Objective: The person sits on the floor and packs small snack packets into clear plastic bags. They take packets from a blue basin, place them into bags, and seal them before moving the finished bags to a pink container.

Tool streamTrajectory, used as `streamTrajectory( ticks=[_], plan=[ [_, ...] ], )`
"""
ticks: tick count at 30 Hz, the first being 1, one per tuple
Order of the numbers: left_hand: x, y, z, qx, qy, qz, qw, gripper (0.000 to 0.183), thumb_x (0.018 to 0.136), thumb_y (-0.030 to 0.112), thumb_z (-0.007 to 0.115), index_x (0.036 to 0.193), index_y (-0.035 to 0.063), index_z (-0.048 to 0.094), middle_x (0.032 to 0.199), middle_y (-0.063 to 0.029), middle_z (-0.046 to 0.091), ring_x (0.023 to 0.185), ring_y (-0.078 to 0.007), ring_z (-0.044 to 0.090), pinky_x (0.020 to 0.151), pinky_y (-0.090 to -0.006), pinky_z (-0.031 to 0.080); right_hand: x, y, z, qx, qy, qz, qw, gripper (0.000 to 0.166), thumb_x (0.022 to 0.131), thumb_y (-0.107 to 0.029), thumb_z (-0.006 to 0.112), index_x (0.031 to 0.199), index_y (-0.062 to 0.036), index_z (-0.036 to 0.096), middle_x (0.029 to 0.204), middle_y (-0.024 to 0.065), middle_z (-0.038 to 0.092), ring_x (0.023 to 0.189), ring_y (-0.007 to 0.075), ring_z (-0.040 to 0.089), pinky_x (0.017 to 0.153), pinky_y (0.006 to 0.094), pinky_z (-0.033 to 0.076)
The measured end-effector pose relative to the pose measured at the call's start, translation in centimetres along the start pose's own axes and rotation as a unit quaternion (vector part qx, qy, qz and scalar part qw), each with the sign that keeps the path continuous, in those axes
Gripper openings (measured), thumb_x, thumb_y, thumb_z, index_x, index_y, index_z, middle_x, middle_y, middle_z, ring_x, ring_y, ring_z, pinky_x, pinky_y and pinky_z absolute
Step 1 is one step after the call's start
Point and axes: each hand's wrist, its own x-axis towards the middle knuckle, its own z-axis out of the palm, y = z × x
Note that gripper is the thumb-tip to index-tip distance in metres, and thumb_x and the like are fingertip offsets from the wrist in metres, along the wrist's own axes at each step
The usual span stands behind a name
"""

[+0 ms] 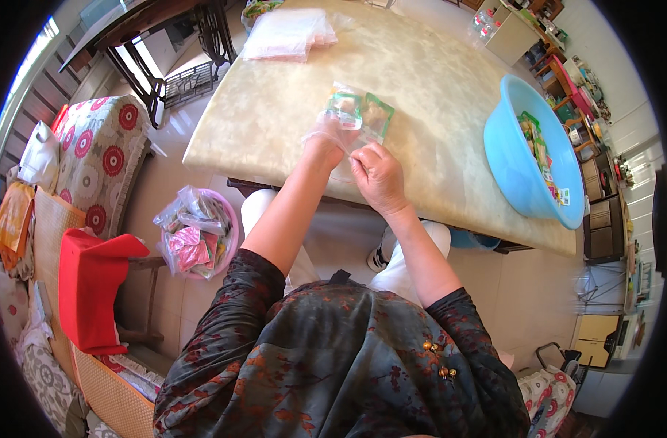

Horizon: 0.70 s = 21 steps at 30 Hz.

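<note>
Over the near part of the table, my left hand is wrapped in thin clear plastic and holds a small green-and-white packet. The packet covers part of its fingers. Right beside it is a second packet with green edges, partly behind clear film. My right hand pinches the edge of a clear plastic bag just below the packets. How much of each packet lies inside the bag is hard to tell.
A cream-covered table spans the front. Flat clear bags are stacked at its far left. On the right stands a blue basin with several packets inside. A pink basin of plastic-wrapped packets sits low on my left, near a red cloth.
</note>
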Motion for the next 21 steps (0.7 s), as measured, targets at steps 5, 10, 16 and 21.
streamTrajectory(
  ticks=[5,10,16,21],
  plan=[
    [-4.3,0.9,1.3,0.085,0.099,-0.093,0.987,0.026,0.096,0.029,0.05,0.116,0.0125,0.052,0.094,-0.0049,0.059,0.075,-0.016,0.056,0.055,-0.0301,0.044,-0.9,0.2,0.0,0.007,-0.015,0.038,0.999,0.01,0.074,-0.001,0.067,0.08,-0.0063,0.061,0.078,0.0084,0.06,0.07,0.0272,0.061,0.061,0.0346,0.05],
    [-1.9,-0.9,-0.6,0.061,0.132,-0.11,0.983,0.025,0.095,0.033,0.048,0.112,0.0156,0.055,0.088,-0.0025,0.06,0.068,-0.0143,0.055,0.044,-0.0284,0.036,-1.0,0.0,0.4,0.005,-0.018,0.019,1.0,0.011,0.074,-0.001,0.067,0.081,-0.0064,0.061,0.078,0.0078,0.06,0.07,0.0272,0.061,0.06,0.0347,0.049],
    [-2.0,2.7,4.6,-0.142,0.042,-0.13,0.98,0.032,0.1,0.023,0.029,0.112,0.011,0.056,0.086,-0.0032,0.06,0.057,-0.0065,0.051,0.048,-0.0201,0.042,-1.5,0.2,0.2,0.004,-0.011,0.014,1.0,0.012,0.073,0.0,0.067,0.081,-0.0069,0.06,0.078,0.007,0.059,0.07,0.0272,0.06,0.059,0.0353,0.049],
    [1.8,-1.3,-0.9,-0.165,0.021,-0.076,0.983,0.029,0.098,0.02,0.033,0.114,0.0099,0.055,0.09,-0.0048,0.061,0.079,-0.0137,0.058,0.069,-0.0282,0.051,-1.3,-0.2,1.0,-0.003,-0.007,0.0,1.0,0.015,0.072,0.002,0.066,0.081,-0.0075,0.06,0.077,0.0074,0.058,0.07,0.0275,0.059,0.058,0.0359,0.048]
  ],
)
